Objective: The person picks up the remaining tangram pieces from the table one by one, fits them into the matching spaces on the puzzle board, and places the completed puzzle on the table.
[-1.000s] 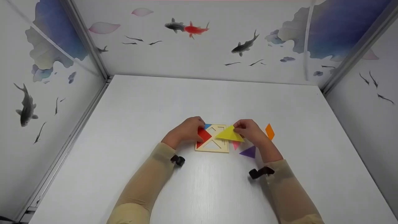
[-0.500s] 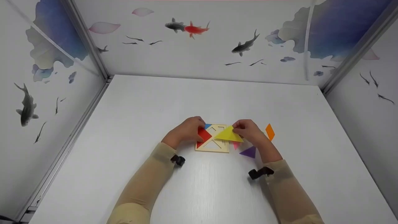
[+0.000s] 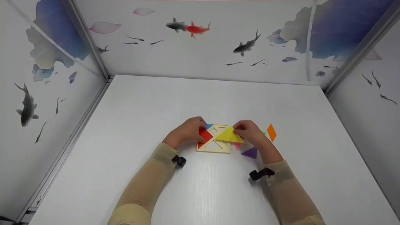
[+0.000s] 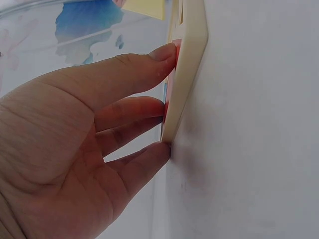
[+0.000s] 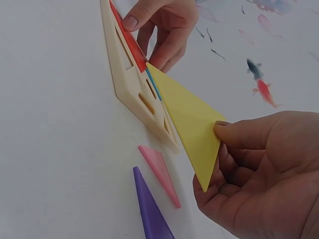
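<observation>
Between thumb and fingers my right hand (image 3: pixel 250 129) pinches a yellow triangle (image 3: pixel 229 136), tilted above the right part of a wooden tangram tray (image 3: pixel 213 151). My left hand (image 3: pixel 189 129) rests on the tray's left side. Its thumb and fingertips press on the red triangle (image 3: pixel 204 136) seated there, as the left wrist view shows, and the lowest finger touches the tray's edge. A blue piece (image 3: pixel 208 126) sits in the tray's far left corner, partly hidden by the left hand. The tray's other visible recesses hold no pieces.
On the white table (image 3: pixel 200 187), right of the tray, lie a pink piece (image 5: pixel 162 174), a purple triangle (image 3: pixel 250 152) and an orange parallelogram (image 3: pixel 271 132). A green piece (image 3: pixel 264 133) peeks out behind the right hand. Printed walls enclose the table's back and sides.
The yellow triangle and right hand have shifted slightly left over the tray. A bit of the green piece now shows beside the right hand. The left hand stays in place.
</observation>
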Demonstrator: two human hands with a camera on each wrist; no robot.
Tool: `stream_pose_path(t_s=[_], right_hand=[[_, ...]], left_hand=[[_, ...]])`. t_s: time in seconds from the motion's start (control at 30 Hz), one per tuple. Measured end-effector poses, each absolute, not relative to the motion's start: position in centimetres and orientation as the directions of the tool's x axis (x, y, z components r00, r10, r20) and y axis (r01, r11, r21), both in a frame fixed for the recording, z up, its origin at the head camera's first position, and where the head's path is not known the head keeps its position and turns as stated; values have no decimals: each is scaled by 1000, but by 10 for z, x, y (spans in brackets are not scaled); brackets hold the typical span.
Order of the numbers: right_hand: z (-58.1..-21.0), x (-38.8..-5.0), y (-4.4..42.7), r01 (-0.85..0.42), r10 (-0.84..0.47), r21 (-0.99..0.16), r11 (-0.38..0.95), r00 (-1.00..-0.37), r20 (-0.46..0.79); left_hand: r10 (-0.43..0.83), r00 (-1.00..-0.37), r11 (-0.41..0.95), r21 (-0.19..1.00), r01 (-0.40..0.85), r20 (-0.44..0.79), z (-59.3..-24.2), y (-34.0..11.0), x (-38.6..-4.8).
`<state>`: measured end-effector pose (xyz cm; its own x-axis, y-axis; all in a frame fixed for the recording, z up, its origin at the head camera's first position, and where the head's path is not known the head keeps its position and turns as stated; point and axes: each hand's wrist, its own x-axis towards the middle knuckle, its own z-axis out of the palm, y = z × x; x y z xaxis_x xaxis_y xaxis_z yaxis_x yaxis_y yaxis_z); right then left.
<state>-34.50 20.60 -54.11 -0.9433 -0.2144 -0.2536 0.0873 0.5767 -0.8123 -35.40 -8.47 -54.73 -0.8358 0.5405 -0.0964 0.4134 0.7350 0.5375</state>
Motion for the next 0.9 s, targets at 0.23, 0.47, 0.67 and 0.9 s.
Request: stream_pose_path(t_s=[0.23,0.47,0.67,0.9], right_hand=[[-544,-344,208,64,-241,-837,544,-943,-229],[-543,-343,209,78,-231,-831,551,-942,-242],[-541,-344,205,91,-218,-828,553,-943,-250],[-541,-344,201,117,-205,-822,557,-940,-273]], left_hand=[[546,-833,726,545,419,-88,-547,-83,-353],[536,-838,735,545,403,-103,-546,-80,-351],[512,-851,751,541,380,-113,-544,-81,-350],[516,-849,746,549,378,-116,-544,-83,-351]])
